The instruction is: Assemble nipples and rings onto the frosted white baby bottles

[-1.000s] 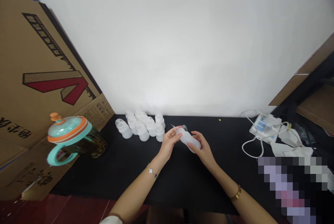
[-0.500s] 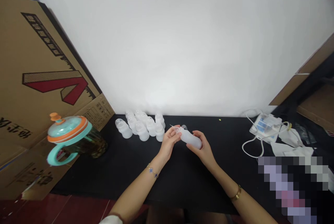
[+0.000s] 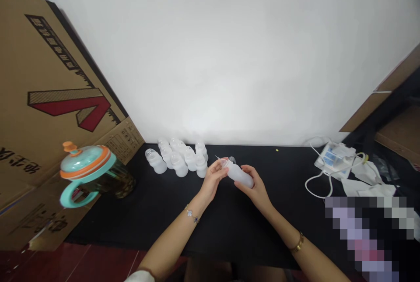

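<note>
A frosted white bottle (image 3: 240, 175) is held tilted above the black table, its neck toward the left. My right hand (image 3: 257, 188) wraps round its lower body. At the neck end, my left hand (image 3: 212, 178) has its fingers closed on the bottle's top, where a clear part and a thin pale strip show. A small clear dome-shaped piece (image 3: 232, 160) is just behind the bottle neck. To the left of my left hand, several similar white bottles with clear tops (image 3: 179, 165) stand grouped together.
A large jug (image 3: 85, 163) with a teal handle and orange-rimmed lid stands at the left, before a cardboard box (image 3: 42, 142). At the right on the black table (image 3: 157, 212) lie a white device with a cable (image 3: 334, 159) and white papers (image 3: 369, 185). A white wall rises behind.
</note>
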A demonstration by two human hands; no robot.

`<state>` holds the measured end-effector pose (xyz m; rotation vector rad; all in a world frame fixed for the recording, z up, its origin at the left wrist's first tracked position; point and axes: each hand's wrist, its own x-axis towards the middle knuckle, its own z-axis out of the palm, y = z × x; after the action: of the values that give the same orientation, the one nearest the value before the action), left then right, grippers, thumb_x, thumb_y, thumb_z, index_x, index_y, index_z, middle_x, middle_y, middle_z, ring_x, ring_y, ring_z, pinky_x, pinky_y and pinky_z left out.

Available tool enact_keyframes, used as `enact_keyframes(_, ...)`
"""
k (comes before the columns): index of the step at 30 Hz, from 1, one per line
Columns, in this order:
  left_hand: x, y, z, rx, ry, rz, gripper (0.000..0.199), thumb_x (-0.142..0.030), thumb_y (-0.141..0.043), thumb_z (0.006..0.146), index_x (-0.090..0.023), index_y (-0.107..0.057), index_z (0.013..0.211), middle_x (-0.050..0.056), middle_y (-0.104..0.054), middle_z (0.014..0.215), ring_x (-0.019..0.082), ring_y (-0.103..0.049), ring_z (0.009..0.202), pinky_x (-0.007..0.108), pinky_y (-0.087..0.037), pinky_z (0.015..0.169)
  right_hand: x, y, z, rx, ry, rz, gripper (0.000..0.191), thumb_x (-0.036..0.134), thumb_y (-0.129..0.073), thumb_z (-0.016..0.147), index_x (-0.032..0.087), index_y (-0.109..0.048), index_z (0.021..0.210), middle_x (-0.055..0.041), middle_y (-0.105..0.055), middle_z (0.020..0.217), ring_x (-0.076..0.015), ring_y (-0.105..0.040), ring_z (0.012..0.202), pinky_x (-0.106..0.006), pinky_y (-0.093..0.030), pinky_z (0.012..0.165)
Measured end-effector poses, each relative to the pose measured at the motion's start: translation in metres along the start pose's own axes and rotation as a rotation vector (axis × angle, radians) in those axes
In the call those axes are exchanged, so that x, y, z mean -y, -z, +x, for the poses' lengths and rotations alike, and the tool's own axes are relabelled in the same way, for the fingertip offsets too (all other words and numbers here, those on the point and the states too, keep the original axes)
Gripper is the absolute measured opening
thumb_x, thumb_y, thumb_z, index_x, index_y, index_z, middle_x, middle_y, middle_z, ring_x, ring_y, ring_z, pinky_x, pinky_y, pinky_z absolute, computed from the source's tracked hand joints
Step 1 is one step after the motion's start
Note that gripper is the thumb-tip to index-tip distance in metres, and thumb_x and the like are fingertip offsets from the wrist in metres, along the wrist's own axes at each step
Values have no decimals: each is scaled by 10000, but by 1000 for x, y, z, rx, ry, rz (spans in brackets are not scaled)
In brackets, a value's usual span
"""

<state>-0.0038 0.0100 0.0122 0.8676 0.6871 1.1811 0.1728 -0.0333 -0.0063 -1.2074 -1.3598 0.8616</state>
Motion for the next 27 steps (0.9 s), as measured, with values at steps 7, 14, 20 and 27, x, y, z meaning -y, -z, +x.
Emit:
enact_keyframes(7, 1, 2, 2, 12, -1, -47, 466, -271, -832, 720, -194, -708, 1162, 100, -708, 1177, 243, -656, 1061, 315, -494, 889, -1, 0, 1, 40, -41, 79, 526, 433, -805, 745, 237, -601, 1187, -53, -665, 1070, -249, -635, 971, -335, -506, 821)
enact_keyframes(14, 2, 3, 3, 22, -5, -58, 435, -262, -829, 718, -187, -720, 1133, 101, -714, 1164, 244, -659, 1040, 308, -498, 862, 1, 0, 1, 64, -67, 137, 498, 424, -807, 751, 232, -619, 1171, -59, -679, 1065, -255, -642, 974, -331, -512, 802)
enact_keyframes(20, 2, 3, 3, 15, -9, -59, 438, -254, -830, 716, -184, -719, 1134, 104, -713, 1171, 234, -659, 1038, 301, -496, 868, 1, 0, 2, 82, -95, 200, 504, 435, -809, 742, 223, -631, 1163, -64, -704, 1047, -256, -662, 946, -334, -532, 774)
enact_keyframes(27, 1, 4, 4, 16, -11, -56, 448, -250, -834, 707, -178, -723, 1134, 111, -717, 1167, 238, -664, 1039, 303, -497, 869, -1, 0, 2, 71, -101, 191, 503, 451, -810, 734, 215, -658, 1152, -79, -719, 1095, -273, -674, 986, -353, -542, 821)
